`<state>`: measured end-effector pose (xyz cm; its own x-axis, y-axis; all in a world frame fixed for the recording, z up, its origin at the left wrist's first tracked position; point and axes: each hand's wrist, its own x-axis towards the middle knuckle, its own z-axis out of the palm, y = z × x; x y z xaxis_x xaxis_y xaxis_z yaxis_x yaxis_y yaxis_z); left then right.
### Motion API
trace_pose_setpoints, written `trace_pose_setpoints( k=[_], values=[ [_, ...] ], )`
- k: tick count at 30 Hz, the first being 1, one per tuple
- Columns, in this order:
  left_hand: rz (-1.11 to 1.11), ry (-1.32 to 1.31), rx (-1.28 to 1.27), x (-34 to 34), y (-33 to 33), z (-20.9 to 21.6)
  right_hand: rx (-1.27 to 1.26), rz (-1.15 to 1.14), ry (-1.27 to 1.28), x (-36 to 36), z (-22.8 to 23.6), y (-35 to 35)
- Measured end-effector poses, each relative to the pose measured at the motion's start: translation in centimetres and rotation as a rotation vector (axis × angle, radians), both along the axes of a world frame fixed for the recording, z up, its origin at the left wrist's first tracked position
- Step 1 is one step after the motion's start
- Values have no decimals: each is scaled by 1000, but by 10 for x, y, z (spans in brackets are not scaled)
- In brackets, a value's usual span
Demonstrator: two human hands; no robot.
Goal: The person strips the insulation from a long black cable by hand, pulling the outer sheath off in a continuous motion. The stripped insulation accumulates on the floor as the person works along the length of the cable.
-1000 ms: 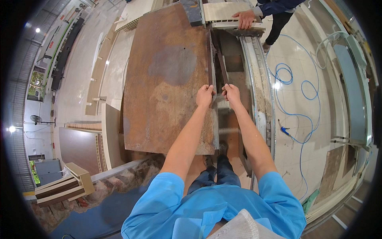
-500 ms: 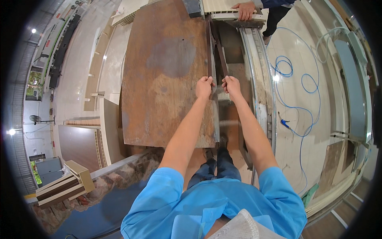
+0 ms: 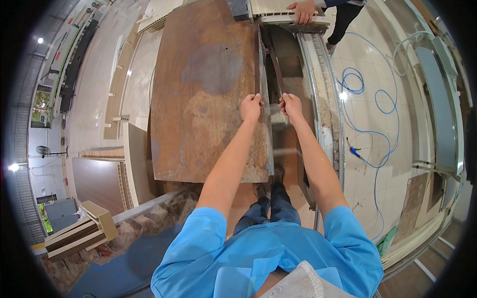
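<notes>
My left hand (image 3: 251, 107) is closed on the near end of a thin dark brown strip (image 3: 257, 62), which runs away from me along the right edge of a brown, stained tabletop (image 3: 198, 124). A second dark brown strip (image 3: 275, 64) is pinched in my right hand (image 3: 290, 106), over the gap beside the table. The two strips lie close together at their far ends, by a cream hollow-core panel (image 3: 283, 19), and spread apart toward me. Another person's hand (image 3: 303, 11) rests on that panel.
A metal rail (image 3: 318, 99) runs along the right of the gap. Beyond it, a blue air hose (image 3: 370, 133) with a blue nozzle (image 3: 355, 152) lies coiled on the tiled floor. Panels (image 3: 99, 184) lean at the left, near a cut-off block (image 3: 99, 218).
My hands have moved slightly apart, the left one leftward, and the strips' near ends have spread with them. The other person's hand stays on the panel.
</notes>
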<state>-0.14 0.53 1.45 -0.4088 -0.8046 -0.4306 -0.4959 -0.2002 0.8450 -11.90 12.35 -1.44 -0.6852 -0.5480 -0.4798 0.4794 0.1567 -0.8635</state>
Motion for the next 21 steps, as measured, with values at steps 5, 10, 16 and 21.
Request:
trace_pose_setpoints(
  k=[5, 10, 16, 21],
  values=[
    [-24, -25, -54, 7, -4, -2, 34, 26, 74, -3, -3, 9],
    [-15, -28, -21, 8, -4, -1, -2, 35, 87, -5, -8, 14],
    [-24, -41, 10, 8, -2, 3, 9, 21, 78, -5, -6, 14],
    [-32, -8, 11, 7, -3, 1, 47, 3, 47, -5, -1, 11]
  ],
)
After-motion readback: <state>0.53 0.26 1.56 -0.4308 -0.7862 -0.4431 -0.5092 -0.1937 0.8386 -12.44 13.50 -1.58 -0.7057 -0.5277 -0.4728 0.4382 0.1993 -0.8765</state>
